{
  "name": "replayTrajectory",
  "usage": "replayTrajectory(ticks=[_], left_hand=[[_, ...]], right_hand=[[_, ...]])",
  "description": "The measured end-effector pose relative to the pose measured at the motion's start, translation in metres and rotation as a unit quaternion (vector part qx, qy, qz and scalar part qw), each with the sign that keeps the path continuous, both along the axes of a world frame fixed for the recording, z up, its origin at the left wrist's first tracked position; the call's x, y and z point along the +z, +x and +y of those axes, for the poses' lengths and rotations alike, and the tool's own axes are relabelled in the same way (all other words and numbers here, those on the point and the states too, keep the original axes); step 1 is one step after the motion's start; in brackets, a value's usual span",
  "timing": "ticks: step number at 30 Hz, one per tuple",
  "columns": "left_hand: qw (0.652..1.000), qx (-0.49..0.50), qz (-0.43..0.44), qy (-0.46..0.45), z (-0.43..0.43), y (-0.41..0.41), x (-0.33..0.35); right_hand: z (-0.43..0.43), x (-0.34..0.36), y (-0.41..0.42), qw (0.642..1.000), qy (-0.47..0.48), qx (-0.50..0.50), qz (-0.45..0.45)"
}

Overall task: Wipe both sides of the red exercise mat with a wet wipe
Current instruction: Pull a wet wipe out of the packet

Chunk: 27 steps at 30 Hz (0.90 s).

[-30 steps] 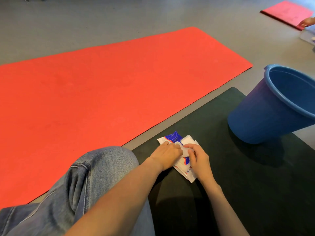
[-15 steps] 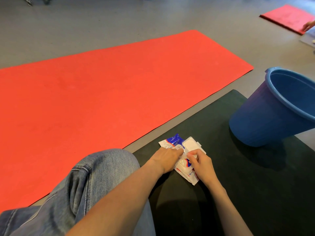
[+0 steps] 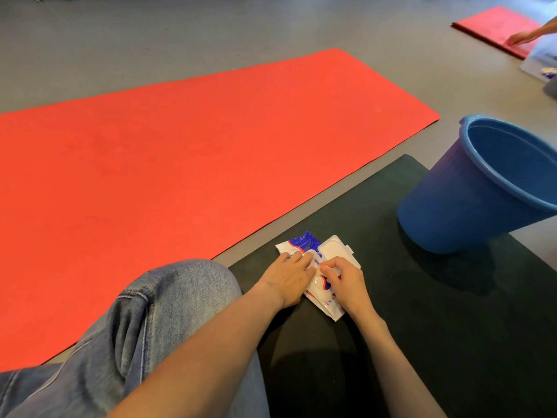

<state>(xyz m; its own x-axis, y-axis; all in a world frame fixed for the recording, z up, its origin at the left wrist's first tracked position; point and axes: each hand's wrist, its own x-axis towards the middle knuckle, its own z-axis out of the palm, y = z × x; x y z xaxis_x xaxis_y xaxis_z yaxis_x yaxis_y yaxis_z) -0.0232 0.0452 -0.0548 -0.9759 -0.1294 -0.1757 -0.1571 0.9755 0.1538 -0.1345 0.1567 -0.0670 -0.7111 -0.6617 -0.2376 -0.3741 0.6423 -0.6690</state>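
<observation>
Red mat (image 3: 196,164), wipe pack (image 3: 303,241) print illegible

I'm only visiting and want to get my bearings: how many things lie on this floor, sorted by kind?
Red mats: 2, the red exercise mat and the far red mat
Dark mats: 1, the dark mat
Buckets: 1, the blue bucket
Wipe packs: 1, the wet wipe pack, lid open
Total: 5
</observation>
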Motion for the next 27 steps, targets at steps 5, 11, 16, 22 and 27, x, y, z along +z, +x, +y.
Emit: replayTrajectory(ticks=[5,11,16,22,27], left_hand=[[0.998,0.007,-0.043,-0.035,-0.0020,-0.0008,0.0036],[0.996,0.011,-0.049,-0.070,-0.0011,-0.0025,0.0028],[0.997,0.008,-0.041,-0.068,-0.0014,-0.0021,0.0035],[1.000,0.002,-0.009,-0.022,-0.0014,0.0005,0.0085],[1.000,0.009,-0.012,-0.010,0.0015,-0.0013,0.0086]], right_hand=[[0.0035,0.0024,0.0007,0.999,-0.014,-0.040,-0.022],[0.0040,0.0055,0.0000,0.998,-0.018,-0.059,-0.014],[0.0083,0.0083,-0.0017,0.995,-0.039,-0.095,-0.010],[0.0062,0.0030,0.0038,0.997,-0.014,-0.071,-0.015],[0.0019,0.0053,0.0051,0.998,0.013,-0.055,-0.012]])
